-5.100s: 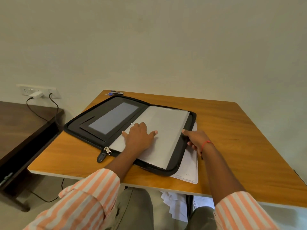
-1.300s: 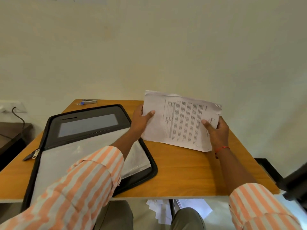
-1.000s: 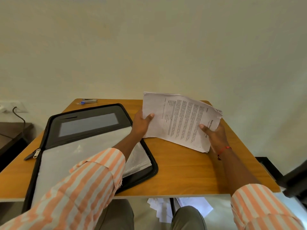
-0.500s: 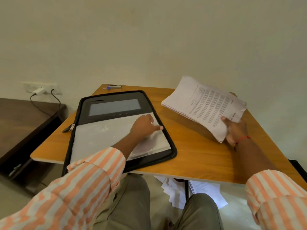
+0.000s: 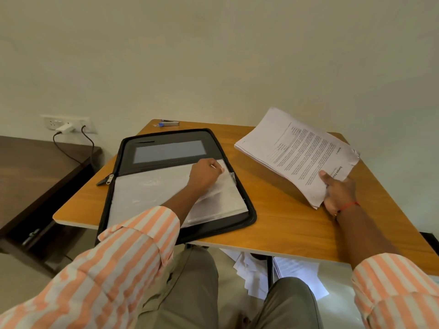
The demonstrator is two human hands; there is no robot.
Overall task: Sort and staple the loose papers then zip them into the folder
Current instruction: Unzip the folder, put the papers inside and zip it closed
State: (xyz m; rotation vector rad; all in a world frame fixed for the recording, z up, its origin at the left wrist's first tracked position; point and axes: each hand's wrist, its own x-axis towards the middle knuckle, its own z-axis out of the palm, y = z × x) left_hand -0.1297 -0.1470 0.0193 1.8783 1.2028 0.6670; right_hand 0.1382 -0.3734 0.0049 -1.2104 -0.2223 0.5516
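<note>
Head view, 12 o'clock taken as the wall side of the table.

Folder: black, zip type, lying open and flat on the 9 o'clock half of the table. Its near edge overhangs the table edge toward the person's lap. The far panel carries a grey window. The near panel is covered by a clear sleeve. The zip pull sticks out at the folder's 9 o'clock side.

Left hand: the forearm crosses the sleeve from 7 o'clock, striped cuff pushed back. The hand is knuckles up at the sleeve's 1 o'clock corner, fingers curled and pinching the plastic, which is rumpled and lifted just under the hand.

Right hand: at 3 o'clock, with the arm reaching in from 5 o'clock. It grips the near corner of the stack of printed papers, thumb on top and fingers beneath. The stack is tilted, with its far end raised above the table at 2 o'clock, well apart from the folder. Printed text faces up. A red thread circles the wrist.

Stapler: on the far corner at 11 o'clock, just beyond the folder, not touched.

Loose sheets lie on the floor under the table. A dark side table and a wall socket stand off at 9 to 10 o'clock.
</note>
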